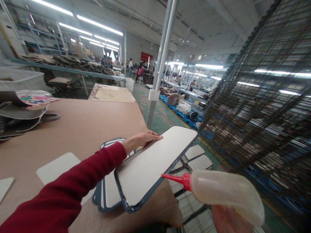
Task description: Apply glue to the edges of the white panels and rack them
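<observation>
Left hand (148, 137) pinches the long edge of a white panel (157, 158), holding it tilted above a pile of similar panels (110, 191) on the bench (102, 116). Right hand (229, 218) grips a squeeze bottle (225, 191) from below; its red nozzle (173, 178) points at the panel's dark rim. We cannot tell whether the tip touches.

Wet shine at the near corner of the rim; we take the step in hand to be running liquid, perhaps glue, along that border. The next move, as we read it, calls for an even squeeze and a steady tilt, nozzle tracking the rim and staying off the white face.

Edges: the panel's far end juts past the bench side, so we see free air there. Below right, a wire rack (194, 212) carries more panels (200, 162), near the bottle. Leftward, loose pale boards (59, 165) leave open bench beyond them.
</observation>
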Motion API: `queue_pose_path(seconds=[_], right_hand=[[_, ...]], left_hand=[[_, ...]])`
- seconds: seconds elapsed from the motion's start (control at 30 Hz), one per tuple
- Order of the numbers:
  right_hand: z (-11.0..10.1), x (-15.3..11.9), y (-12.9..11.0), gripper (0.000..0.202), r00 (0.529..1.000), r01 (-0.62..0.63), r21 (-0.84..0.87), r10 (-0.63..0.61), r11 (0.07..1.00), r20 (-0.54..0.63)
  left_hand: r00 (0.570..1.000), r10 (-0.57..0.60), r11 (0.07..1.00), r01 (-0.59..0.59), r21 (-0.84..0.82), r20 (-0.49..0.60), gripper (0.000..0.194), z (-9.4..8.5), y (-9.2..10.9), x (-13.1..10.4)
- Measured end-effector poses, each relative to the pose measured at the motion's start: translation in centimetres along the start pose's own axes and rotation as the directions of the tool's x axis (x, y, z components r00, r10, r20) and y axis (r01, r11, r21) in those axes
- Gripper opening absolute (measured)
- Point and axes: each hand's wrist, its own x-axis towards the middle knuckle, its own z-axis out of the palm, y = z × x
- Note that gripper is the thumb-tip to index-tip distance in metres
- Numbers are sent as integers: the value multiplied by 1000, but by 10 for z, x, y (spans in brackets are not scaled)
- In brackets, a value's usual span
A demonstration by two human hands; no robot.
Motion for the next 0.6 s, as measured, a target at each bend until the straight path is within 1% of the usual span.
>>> queue_pose_path(seconds=[0.07,0.17,0.3,0.37,0.47,0.6], right_hand=[[2,-2,-1,29,1000,-9,36,8,999,20],[0,-2,0,33,998,-24,44,22,999,62],[-15,3,9,36,1000,15,-30,-14,999,28],[-22,5,12,40,999,19,-65,-16,998,51],[-26,3,12,43,990,-63,-1,62,998,126],[-18,-7,5,49,974,-152,103,131,983,182]], left_hand=[[1000,6,1000,-6,-4,-4,54,1,2,1],[1000,-1,1000,1,-20,-1,54,1,5,1],[1000,9,1000,-9,-8,2,55,2,10,1],[1000,13,1000,-13,6,-21,56,2,11,2],[999,17,1000,-17,16,-49,55,2,13,4],[998,8,1000,-7,23,-63,52,1,14,6]])
